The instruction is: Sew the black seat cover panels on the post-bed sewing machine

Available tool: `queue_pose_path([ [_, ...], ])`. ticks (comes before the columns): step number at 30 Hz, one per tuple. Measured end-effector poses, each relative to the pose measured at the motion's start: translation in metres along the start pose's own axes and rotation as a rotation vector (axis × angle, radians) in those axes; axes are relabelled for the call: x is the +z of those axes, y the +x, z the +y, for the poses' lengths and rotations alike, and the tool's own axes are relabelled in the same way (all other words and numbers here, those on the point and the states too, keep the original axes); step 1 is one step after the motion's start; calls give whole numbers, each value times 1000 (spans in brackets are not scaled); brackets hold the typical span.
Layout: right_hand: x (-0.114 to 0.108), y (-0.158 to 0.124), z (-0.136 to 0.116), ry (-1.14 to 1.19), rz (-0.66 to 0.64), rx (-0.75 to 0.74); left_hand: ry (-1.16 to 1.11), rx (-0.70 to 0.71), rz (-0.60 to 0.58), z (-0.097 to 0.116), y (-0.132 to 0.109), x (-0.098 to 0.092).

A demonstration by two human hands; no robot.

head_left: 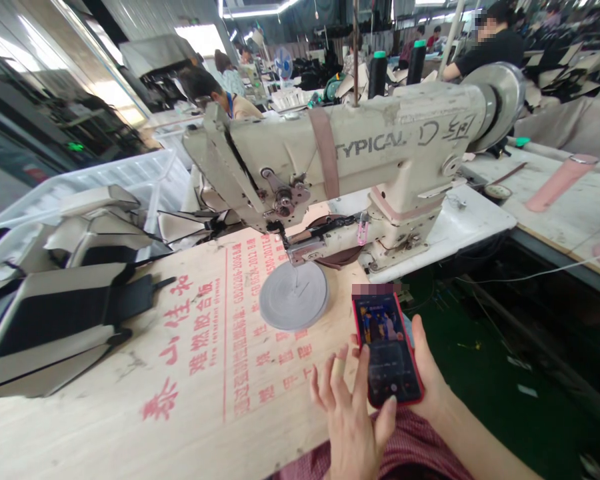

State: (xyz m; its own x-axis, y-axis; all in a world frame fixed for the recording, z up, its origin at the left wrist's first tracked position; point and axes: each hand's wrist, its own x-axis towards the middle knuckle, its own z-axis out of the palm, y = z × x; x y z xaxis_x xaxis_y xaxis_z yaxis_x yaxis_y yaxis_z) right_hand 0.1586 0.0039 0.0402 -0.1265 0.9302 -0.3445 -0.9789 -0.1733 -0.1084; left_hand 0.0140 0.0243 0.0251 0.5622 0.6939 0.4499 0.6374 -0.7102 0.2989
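Observation:
My right hand holds a smartphone in a red case from its right side, just above my lap. Its screen is lit, with a picture in the upper part and a dark panel below. My left hand is at the phone's left edge, fingers stretched and apart. The index finger and thumb reach over the edge of the screen. Beyond the hands, a roll of grey tape lies flat on the plywood board, under the needle end of a sewing machine.
Beige and black sewn pieces are piled at the left, before a white plastic crate. A pink cylinder lies on the table at right. Black thread cones stand behind the machine. Several people work farther back.

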Motion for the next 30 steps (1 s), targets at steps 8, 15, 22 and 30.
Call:
queue_pose_path([
  [8, -7, 4, -1, 28, -3, -1, -101, 4, 123, 5, -7, -2],
  [15, -11, 4, -2, 23, -56, 31, -225, 4, 146, 7, -15, -2],
  [22, -8, 4, 0, -11, -29, -22, -342, -39, 190, 0, -11, 4],
  [30, -3, 5, 0, -15, 9, -22, -333, -24, 176, 1, -13, 5],
])
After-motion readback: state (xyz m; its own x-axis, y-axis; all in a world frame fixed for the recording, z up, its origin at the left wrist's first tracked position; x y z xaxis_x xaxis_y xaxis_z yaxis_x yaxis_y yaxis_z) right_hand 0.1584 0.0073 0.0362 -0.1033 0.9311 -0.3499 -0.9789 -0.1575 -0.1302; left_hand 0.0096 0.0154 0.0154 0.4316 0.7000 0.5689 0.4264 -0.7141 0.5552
